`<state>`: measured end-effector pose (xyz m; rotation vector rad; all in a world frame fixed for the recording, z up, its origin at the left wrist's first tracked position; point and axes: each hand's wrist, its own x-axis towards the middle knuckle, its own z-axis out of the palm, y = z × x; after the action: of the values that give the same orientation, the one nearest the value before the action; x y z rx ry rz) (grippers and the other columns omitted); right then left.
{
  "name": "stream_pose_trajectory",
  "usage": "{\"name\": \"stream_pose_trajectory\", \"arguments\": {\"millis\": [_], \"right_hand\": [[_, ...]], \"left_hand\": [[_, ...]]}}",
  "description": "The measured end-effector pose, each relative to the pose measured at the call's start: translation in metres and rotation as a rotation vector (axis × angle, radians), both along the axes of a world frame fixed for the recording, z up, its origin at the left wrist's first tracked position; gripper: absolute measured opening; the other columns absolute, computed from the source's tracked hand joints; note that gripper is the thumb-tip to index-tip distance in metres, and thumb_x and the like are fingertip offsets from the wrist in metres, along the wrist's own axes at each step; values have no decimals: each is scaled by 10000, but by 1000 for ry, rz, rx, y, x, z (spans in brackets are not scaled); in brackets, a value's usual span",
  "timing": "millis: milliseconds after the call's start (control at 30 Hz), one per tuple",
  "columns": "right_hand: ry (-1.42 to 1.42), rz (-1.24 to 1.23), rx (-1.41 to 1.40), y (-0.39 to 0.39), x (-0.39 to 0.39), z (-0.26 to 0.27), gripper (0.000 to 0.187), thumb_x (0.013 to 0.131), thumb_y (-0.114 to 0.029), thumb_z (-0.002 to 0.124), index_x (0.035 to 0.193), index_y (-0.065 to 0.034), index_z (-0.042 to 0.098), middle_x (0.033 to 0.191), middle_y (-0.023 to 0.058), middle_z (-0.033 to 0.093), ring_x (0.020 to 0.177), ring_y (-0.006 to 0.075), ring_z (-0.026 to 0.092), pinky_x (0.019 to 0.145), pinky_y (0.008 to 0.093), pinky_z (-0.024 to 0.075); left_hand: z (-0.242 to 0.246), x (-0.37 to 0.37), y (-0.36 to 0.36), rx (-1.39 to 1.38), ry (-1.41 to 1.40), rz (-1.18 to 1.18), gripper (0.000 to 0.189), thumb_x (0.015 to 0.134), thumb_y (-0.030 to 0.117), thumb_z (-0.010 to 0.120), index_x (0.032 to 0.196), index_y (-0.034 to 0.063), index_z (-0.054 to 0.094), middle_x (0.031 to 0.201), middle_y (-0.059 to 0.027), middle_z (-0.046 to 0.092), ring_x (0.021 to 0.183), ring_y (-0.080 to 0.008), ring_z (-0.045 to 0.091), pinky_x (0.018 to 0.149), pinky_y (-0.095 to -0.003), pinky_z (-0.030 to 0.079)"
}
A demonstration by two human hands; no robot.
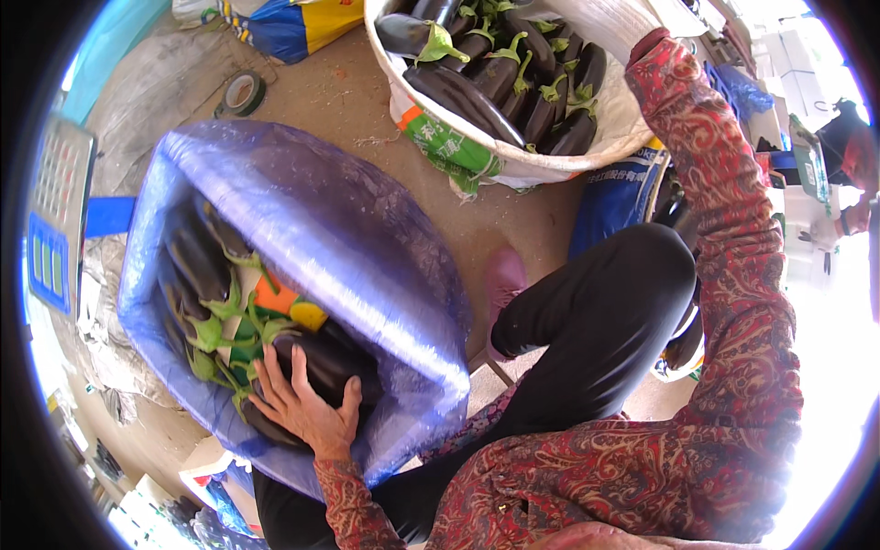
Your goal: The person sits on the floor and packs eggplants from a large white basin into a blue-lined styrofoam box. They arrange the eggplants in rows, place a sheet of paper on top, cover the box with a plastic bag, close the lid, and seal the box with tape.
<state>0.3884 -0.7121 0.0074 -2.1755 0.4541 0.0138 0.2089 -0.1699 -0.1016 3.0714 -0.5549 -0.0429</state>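
My bare left hand point(302, 405) lies with its fingers apart on a dark purple eggplant point(328, 368) inside a blue plastic bag point(295, 213). Several more eggplants point(196, 254) fill the bag's left side, green stems turned inward, and printed orange and green material shows between them. At the top edge, my right hand point(605, 24) wears a white glove and reaches over a round-mouthed white woven sack point(495, 155) of eggplants point(474, 103). Its fingertips are partly cut off by the frame, so any grip there is unclear.
A roll of tape point(244, 93) lies on the floor behind the bag. To the left stands a scale's keypad and display panel point(58, 213). A blue printed sack point(612, 199) is beside my knee. At the far right, another person point(856, 151) is partly visible.
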Motion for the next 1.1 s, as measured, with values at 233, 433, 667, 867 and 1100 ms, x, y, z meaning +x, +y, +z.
{"name": "stream_pose_trajectory", "arguments": {"millis": [233, 433, 667, 867, 1100], "right_hand": [[459, 214, -541, -92, -50, -192, 449, 947, -239, 667, 1377, -111, 679, 1208, 193, 749, 1134, 350, 711, 951, 395, 562], [456, -372, 209, -136, -74, -256, 371, 963, -20, 589, 1291, -133, 722, 1193, 208, 742, 1041, 364, 722, 898, 382, 573], [293, -596, 697, -113, -78, -228, 343, 912, -166, 740, 1239, -65, 730, 1100, 101, 746, 986, 227, 698, 899, 396, 568], [398, -360, 184, -58, -74, -171, 539, 770, -159, 869, 1273, -56, 706, 1202, 134, 694, 1101, 280, 668, 972, 396, 542], [163, -252, -167, -48, -103, -103, 694, 721, -204, 863, 1360, -62, 634, 1152, 96, 724, 1095, 218, 670, 994, 335, 510]], "left_hand": [[0, 4, -6, 0, -76, -26, 903, 921, 781, 542, 1529, 115, 499, 1641, -207, 423, 1543, -442, 337, 1242, -676, 110], [-1, 3, -6, -6, -79, -14, 912, 918, 799, 534, 1524, 119, 497, 1633, -215, 434, 1532, -445, 360, 1239, -671, 132], [-2, 2, -6, 3, -82, -13, 906, 918, 806, 526, 1517, 126, 505, 1624, -217, 445, 1525, -448, 370, 1239, -667, 138], [-1, 3, -5, -2, -89, -16, 896, 920, 803, 523, 1522, 140, 502, 1626, -206, 450, 1526, -440, 373, 1238, -667, 143], [-4, 2, -3, -34, -93, 0, 864, 907, 802, 539, 1506, 180, 528, 1628, -190, 451, 1527, -441, 372, 1236, -684, 130]]}}
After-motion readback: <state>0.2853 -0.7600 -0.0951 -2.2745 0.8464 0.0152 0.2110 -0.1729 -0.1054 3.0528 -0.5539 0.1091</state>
